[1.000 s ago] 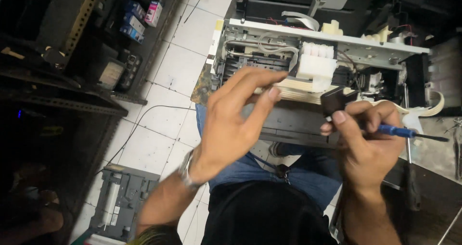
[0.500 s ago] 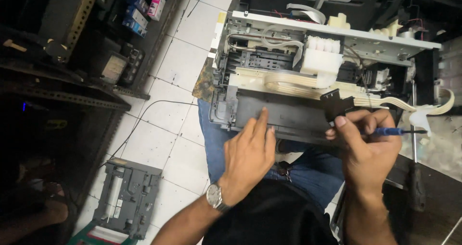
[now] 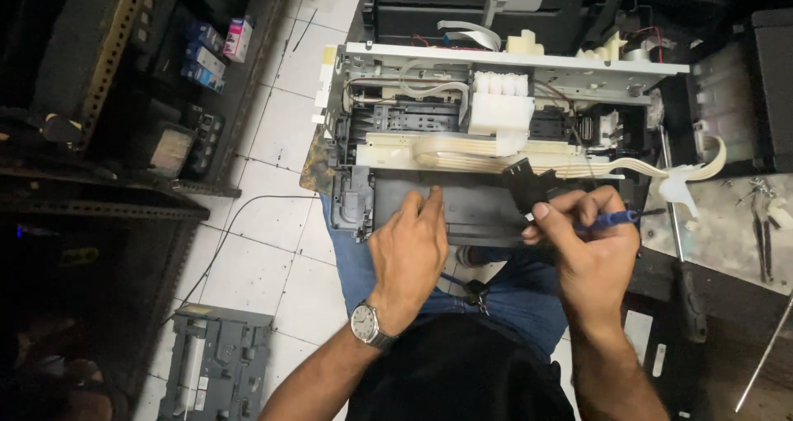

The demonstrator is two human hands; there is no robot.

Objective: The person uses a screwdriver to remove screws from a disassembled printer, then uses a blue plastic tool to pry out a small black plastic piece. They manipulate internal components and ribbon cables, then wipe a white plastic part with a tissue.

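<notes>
An opened printer chassis (image 3: pixel 396 148) rests across my lap, with white tubes, a white cartridge block (image 3: pixel 500 107) and flat ribbon cables exposed. My left hand (image 3: pixel 410 252), wearing a wristwatch, lies flat on the printer's dark front panel (image 3: pixel 475 210), fingers together. My right hand (image 3: pixel 585 239) holds a small black part (image 3: pixel 526 183) between thumb and fingers. It also grips a blue-handled tool (image 3: pixel 615 218) that points right.
A grey plastic printer cover (image 3: pixel 216 363) lies on the white tiled floor at lower left. Dark metal shelves (image 3: pixel 107 99) with boxes stand at left. A metal tray (image 3: pixel 727 223) with pliers and a rod is at right. More printer bodies sit behind.
My left hand came down from the white tubes in the printer's middle and now rests on the front panel. My right hand has stayed put with the black part and tool.
</notes>
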